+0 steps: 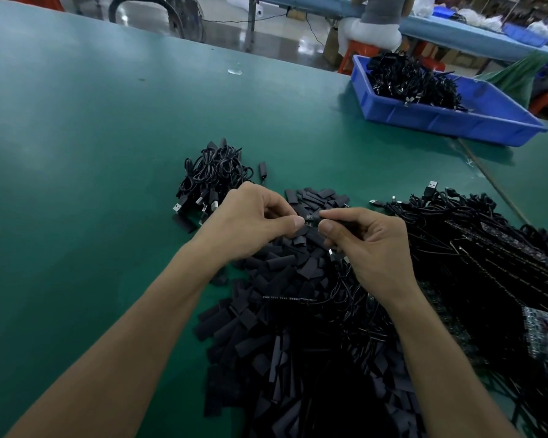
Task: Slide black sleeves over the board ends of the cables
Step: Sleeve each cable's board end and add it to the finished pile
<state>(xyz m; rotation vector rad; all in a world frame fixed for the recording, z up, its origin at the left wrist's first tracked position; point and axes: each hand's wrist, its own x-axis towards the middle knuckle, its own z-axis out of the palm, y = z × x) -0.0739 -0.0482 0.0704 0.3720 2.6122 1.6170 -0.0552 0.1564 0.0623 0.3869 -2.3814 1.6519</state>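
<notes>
Sleeves (282,358) were heaped nearest on the table (76,153), presumably kept within easy reach. Just above the heap, a board end (309,218) was pinched by the curled left hand (250,222) and its cable (329,214) by the curled right hand (367,248), likely steadied for sleeving. Right of the heap, loose cables (472,235) were piled. Beyond it, coiled cables (212,175) were laid. Farthest beyond the heap, more cables (408,80) were held in a blue bin (440,120).

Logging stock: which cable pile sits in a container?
The far-right pile, inside the blue bin. The coiled bundle and the large heap lie loose on the green table.
</notes>
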